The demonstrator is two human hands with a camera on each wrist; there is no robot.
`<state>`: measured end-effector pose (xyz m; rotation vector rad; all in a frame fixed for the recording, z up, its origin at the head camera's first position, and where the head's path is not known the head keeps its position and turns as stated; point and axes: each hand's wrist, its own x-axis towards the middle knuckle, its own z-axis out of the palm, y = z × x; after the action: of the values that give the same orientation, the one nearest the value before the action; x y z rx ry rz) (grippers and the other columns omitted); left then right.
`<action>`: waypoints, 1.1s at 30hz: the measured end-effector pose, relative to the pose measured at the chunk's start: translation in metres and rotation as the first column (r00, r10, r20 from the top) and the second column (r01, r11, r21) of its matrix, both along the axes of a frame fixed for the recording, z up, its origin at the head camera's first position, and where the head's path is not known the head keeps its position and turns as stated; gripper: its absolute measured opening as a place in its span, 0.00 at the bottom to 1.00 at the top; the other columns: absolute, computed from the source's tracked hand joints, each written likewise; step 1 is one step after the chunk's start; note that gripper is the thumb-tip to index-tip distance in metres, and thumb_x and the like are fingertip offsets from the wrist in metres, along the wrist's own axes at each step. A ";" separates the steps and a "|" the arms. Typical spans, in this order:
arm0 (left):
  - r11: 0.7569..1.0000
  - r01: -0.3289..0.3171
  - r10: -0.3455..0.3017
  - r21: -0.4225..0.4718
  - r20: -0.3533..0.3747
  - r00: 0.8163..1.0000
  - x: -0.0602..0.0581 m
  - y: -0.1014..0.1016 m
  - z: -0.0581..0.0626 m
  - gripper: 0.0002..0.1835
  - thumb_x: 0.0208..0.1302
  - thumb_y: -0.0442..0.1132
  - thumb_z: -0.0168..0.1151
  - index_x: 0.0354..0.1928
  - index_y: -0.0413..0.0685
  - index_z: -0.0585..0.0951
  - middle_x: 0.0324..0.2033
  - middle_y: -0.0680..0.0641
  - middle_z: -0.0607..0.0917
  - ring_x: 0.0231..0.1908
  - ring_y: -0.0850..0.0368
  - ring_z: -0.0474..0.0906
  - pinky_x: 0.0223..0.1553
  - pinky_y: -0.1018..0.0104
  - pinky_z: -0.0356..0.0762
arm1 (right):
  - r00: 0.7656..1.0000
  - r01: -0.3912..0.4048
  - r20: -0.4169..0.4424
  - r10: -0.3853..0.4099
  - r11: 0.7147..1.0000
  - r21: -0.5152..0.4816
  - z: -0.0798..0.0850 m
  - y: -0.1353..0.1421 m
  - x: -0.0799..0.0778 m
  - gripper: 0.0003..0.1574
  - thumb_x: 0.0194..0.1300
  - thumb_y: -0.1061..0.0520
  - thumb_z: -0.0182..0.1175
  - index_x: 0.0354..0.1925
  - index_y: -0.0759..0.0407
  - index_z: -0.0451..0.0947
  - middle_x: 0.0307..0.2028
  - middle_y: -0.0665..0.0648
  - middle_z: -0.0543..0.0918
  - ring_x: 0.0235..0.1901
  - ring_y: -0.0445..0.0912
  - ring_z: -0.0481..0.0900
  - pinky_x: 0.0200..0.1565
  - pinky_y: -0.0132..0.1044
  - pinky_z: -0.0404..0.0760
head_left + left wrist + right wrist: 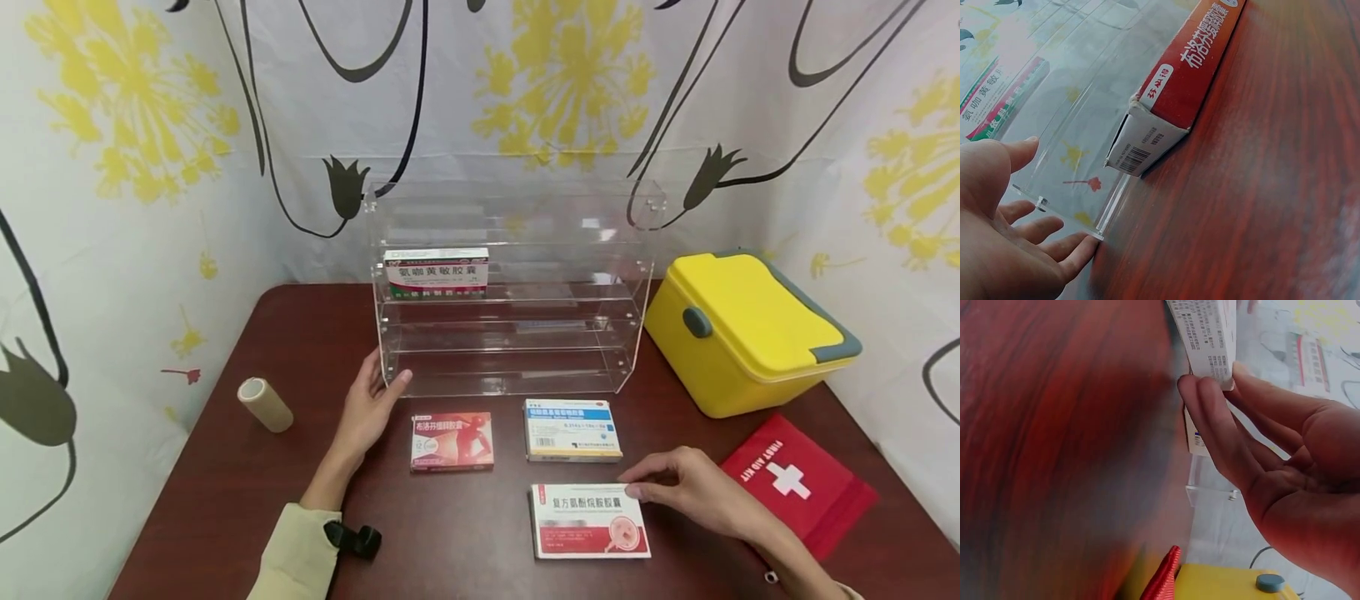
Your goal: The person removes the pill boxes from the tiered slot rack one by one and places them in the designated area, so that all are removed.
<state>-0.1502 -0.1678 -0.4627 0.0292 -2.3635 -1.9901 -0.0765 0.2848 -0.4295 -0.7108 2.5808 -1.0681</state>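
A white and red medicine box (588,533) lies on the table, and my right hand (693,492) pinches its upper right corner. In the right wrist view the thumb and fingertips are on either side of that box's printed end (1207,344). My left hand (367,412) is at the lower left corner of a clear acrylic rack (495,383), its fingers loosely extended along the side panel. Near that hand lies a red and orange medicine box (452,442). A blue and white medicine box (572,431) lies behind the pinched one.
A white and green medicine box (437,273) stands on an upper tier of the rack. To the right are a yellow lidded container (750,325) and a red first aid pouch (798,483). A beige roll (266,406) stands at the left. Patterned cloth surrounds the table.
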 end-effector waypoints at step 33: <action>0.997 -0.045 0.042 -0.060 -0.052 0.998 0.000 0.001 -0.013 0.40 0.66 0.58 0.62 0.75 0.57 0.58 0.70 0.46 0.65 0.68 0.52 0.63 0.65 0.52 0.63 | 0.751 0.009 -0.655 0.086 0.990 0.141 0.140 -0.191 -0.169 0.20 0.69 0.57 0.62 0.57 0.62 0.79 0.51 0.62 0.78 0.44 0.54 0.80 0.43 0.50 0.80</action>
<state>-0.1507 -0.1670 -0.4755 0.0273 -2.3693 -1.8761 -0.2457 0.0937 -0.2898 -1.2966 3.1553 -0.6847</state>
